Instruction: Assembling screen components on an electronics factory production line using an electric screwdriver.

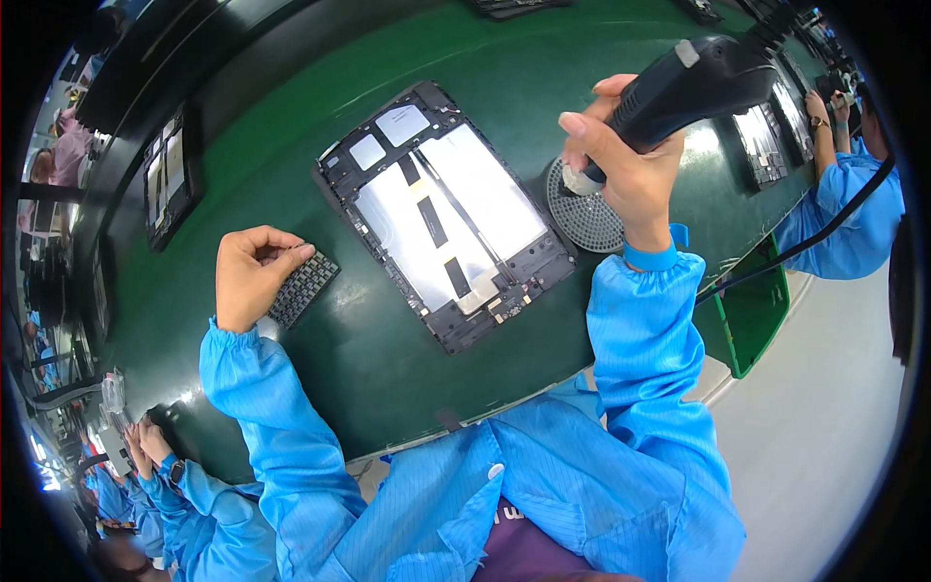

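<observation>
A tablet-like device (436, 223) lies opened on the green table, showing silver panels, dark strips and a black frame. To its left, my left hand (254, 276) pinches thumb and forefinger together over the upper corner of a sheet of small dark pieces (308, 289). What sits between those fingertips is too small to tell. In my right hand (635, 179) is a black electric screwdriver (693, 87), gripped around its body and tilted. Its lower end is above a round grey dish with many small holes (587, 221), right of the device; my hand partly hides that dish.
Another device (170, 175) leans near the left edge of the table (378, 388), and one more (759, 145) lies at the right. A black cable (824, 228) crosses the right side above a green bin (756, 320). Co-workers in blue sleeves (844, 223) work at both sides.
</observation>
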Tool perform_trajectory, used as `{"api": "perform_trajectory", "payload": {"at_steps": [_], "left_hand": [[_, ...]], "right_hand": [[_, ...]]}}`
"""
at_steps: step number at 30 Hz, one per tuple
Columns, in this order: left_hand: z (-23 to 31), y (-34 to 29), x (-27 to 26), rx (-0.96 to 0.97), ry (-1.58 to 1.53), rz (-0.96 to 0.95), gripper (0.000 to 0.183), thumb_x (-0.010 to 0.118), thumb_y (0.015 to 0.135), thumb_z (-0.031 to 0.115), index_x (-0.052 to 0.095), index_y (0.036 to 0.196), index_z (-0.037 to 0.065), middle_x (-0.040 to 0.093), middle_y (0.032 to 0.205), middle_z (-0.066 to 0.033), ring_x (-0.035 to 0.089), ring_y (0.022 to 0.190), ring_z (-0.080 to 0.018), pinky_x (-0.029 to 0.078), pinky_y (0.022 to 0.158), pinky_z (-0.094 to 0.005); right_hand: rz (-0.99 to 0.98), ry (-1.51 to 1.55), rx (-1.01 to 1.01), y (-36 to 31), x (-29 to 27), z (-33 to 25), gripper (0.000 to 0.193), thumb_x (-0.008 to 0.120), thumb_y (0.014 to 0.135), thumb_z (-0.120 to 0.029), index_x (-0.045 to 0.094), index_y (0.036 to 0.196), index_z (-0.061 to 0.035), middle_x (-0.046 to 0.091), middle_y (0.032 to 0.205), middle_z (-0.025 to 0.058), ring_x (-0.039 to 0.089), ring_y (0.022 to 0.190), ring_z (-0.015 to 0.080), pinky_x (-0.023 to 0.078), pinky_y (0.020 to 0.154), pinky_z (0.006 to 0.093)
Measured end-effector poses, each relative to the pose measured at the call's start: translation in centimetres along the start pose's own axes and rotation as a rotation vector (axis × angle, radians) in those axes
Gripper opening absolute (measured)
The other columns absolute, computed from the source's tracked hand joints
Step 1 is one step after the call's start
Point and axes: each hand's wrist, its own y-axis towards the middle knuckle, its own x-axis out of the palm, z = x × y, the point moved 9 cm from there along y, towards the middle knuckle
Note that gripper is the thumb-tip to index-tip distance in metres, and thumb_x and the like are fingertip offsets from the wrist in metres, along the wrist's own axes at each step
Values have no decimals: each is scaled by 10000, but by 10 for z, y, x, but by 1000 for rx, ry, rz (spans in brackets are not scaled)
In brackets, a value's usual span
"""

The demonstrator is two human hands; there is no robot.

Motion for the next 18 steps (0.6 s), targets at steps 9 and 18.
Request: {"api": "perform_trajectory", "payload": {"at_steps": [9, 18], "left_hand": [[14, -2, 9, 71, 337, 52, 145, 726, 657, 21, 658, 762, -53, 637, 629, -112, 614, 578, -146, 476, 556, -254], [23, -8, 8, 36, 415, 139, 135, 723, 637, 8, 643, 733, -42, 630, 633, -123, 618, 572, -184, 481, 548, -274]], "right_hand": [[-32, -10, -17, -1, 5, 3, 261, 736, 717, 4, 549, 897, 23, 590, 586, 35, 552, 473, 88, 417, 448, 208], [-24, -30, -12, -2, 4, 3, 248, 717, 715, 24, 548, 896, 29, 584, 582, 30, 546, 473, 91, 408, 449, 212]]}}
